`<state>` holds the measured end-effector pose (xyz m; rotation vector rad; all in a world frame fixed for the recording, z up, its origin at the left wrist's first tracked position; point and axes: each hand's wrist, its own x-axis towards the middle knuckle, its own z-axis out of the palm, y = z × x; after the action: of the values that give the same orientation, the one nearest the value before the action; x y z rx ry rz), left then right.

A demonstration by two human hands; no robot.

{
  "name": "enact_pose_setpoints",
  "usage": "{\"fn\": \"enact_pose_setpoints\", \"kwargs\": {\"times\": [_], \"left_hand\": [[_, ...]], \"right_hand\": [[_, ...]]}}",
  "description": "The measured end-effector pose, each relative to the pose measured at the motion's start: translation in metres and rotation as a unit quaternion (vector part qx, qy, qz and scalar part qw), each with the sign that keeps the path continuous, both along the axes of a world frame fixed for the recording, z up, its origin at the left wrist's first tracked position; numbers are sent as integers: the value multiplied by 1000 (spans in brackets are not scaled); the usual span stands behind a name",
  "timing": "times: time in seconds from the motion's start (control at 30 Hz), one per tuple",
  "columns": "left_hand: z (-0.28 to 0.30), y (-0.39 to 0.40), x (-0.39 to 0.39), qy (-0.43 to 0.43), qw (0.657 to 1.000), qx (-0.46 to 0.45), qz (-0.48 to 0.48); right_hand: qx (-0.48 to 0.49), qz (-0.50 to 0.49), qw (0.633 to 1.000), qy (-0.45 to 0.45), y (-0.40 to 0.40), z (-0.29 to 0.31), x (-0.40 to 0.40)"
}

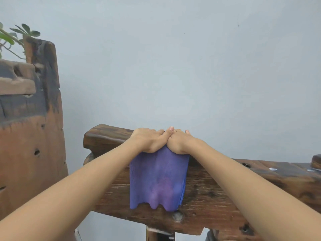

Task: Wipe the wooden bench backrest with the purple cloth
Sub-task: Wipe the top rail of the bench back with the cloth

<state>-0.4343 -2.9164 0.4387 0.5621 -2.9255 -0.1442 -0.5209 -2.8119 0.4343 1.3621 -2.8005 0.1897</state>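
Note:
A purple cloth (157,180) is draped over the top edge of the dark wooden bench backrest (217,192) and hangs down its near face. My left hand (147,140) and my right hand (180,142) lie side by side on top of the rail, touching each other, and press the cloth's upper edge down with their palms. The fingers reach forward over the rail top and are partly hidden behind it. My left thumb lies across towards my right hand.
A tall, rough wooden piece (33,129) stands at the left, with green plant leaves (19,33) behind it. A plain pale wall (191,58) is right behind the backrest. A support post (159,234) shows under the rail.

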Motion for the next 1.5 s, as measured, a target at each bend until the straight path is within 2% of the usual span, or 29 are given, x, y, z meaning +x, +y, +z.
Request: {"fn": "enact_pose_setpoints", "kwargs": {"times": [0.2, 0.27, 0.37, 0.47, 0.53, 0.67, 0.8, 0.97, 1.1, 1.23, 1.5], "left_hand": [[7, 9, -4, -22, 999, 34, 32], [5, 13, 1, -11, 999, 20, 32], [0, 25, 12, 5, 999, -32, 7], [-6, 33, 22, 30, 998, -46, -23], [-10, 37, 23, 30, 998, -34, -36], [-19, 46, 13, 2, 997, -40, -66], [-12, 54, 12, 19, 995, -21, -90], [0, 63, 6, -4, 998, 30, -63], [-8, 64, -24, 5, 999, -23, -46], [-6, 73, -33, 0, 999, -18, -48], [-15, 84, -26, -16, 985, -54, -162]], "right_hand": [[-13, -1, 1000, 10, -1, -2, -8], [-27, 13, 999, 34, 5, -5, -5], [-63, 88, 992, 58, 23, -12, 8], [-107, 88, 990, -33, 50, -14, 32], [-107, 78, 990, -44, 65, -13, 45], [-43, 29, 998, 29, 66, -22, 45], [-32, 52, 996, 68, 50, -34, 25], [-25, 67, 997, 0, 56, -28, -2], [-66, 81, 994, -24, 78, -21, -15], [-74, 30, 997, -19, 80, -27, -23], [-65, -114, 987, 92, 98, -40, 12]]}}
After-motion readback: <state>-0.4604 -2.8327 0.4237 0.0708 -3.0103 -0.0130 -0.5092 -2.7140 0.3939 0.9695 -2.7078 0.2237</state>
